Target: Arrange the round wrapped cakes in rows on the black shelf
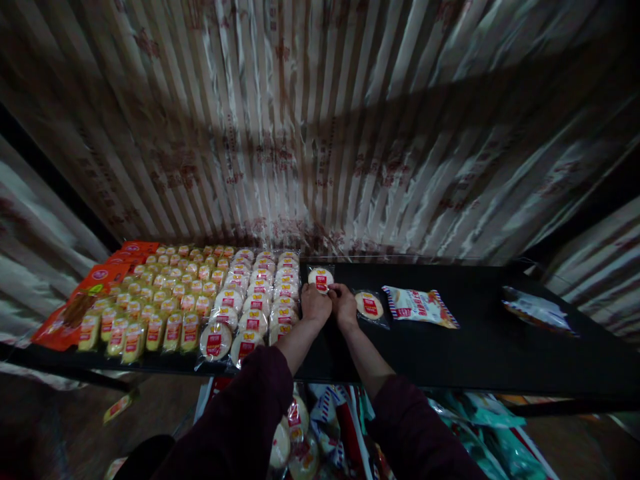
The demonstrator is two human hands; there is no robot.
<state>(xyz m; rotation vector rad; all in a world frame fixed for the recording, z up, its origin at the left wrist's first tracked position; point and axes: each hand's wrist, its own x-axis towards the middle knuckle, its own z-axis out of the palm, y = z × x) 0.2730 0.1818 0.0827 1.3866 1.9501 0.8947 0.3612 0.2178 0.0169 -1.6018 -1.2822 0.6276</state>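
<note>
Both my hands meet at a round wrapped cake (320, 277) with a red label, near the back of the black shelf (480, 360). My left hand (316, 303) grips its lower edge with curled fingers. My right hand (343, 305) pinches the wrapper's lower right corner. Left of my hands, rows of the same round wrapped cakes (257, 300) overlap one another. Just right of my right hand, one more round wrapped cake (369, 305) lies flat.
Small yellow wrapped cakes (173, 300) and orange bags (95, 287) fill the shelf's left end. A white-and-blue packet (421, 305) and a shiny packet (539, 311) lie to the right. Below are boxes of packets (330, 427). A printed plastic sheet (310, 133) hangs behind.
</note>
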